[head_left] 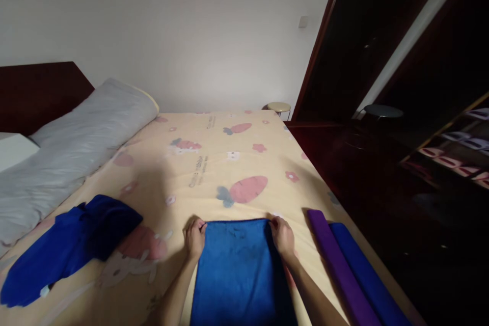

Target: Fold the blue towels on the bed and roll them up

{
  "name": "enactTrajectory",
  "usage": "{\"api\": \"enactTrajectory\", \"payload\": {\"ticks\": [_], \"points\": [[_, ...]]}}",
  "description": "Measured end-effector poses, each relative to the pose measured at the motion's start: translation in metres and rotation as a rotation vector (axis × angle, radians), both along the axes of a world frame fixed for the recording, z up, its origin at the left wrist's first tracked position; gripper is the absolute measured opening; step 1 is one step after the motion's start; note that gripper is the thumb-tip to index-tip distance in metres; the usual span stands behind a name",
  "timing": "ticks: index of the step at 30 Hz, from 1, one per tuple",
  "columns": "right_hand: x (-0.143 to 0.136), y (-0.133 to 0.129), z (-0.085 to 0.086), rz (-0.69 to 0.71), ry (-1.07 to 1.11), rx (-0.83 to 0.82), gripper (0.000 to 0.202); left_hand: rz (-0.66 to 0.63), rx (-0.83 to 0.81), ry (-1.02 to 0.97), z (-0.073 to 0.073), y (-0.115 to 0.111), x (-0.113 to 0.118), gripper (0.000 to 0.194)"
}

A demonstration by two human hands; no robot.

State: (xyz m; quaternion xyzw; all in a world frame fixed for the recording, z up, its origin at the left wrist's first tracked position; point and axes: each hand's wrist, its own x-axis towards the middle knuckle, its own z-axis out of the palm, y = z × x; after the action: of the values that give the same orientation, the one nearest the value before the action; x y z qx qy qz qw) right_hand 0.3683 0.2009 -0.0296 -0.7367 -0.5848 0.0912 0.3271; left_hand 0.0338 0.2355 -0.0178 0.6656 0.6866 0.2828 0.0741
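Left hand: the person's left hand (195, 238) is pinching the far left corner of the blue cloth (237, 270), thumb and fingers closing together on its edge.
Right hand: the right hand (283, 237) is gripping the far right corner the same way, fingertips pressing together on the fabric.
Blue cloth: it is lying open and mostly flat on the bed between the forearms, its far edge running nearly straight between the hands; its near end is running out of view.
Purple strip: this narrow, neatly shaped cloth (342, 267) is lying to the right, its shaping looking done.
Blue strip: a similar one (369, 270) is lying just beside it, also looking done.
Crumpled cloth: the dark blue cloth (72, 249) is lying bunched at the left, with no neat shaping showing.
Bed: the patterned sheet (214, 137) is supporting all four cloths; a grey pillow (95, 117) is resting toward the headboard (42, 86).
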Motion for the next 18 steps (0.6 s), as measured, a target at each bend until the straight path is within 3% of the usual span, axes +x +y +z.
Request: {"api": "enactTrajectory", "payload": {"ticks": [5,7,9,11,13,18], "points": [[-0.017,-0.007,0.005,-0.007,-0.062,0.0,0.038,0.087,0.023,0.101,0.007,-0.023,0.024,0.03],[-0.042,-0.02,0.007,0.053,-0.077,0.011,0.04,-0.089,0.045,0.179,0.0,-0.043,0.048,0.043],[-0.072,-0.036,0.004,0.23,-0.106,-0.002,0.042,-0.325,0.059,0.269,-0.011,-0.063,0.072,0.051],[-0.094,-0.049,-0.002,0.425,-0.16,-0.049,0.047,-0.436,0.056,0.327,-0.021,-0.076,0.087,0.055],[-0.095,-0.054,-0.009,0.497,-0.218,-0.1,0.052,-0.417,0.025,0.358,-0.025,-0.078,0.084,0.057],[-0.035,-0.044,-0.016,0.279,-0.254,-0.161,0.062,-0.256,-0.104,0.416,-0.006,-0.054,0.028,0.054]]}}
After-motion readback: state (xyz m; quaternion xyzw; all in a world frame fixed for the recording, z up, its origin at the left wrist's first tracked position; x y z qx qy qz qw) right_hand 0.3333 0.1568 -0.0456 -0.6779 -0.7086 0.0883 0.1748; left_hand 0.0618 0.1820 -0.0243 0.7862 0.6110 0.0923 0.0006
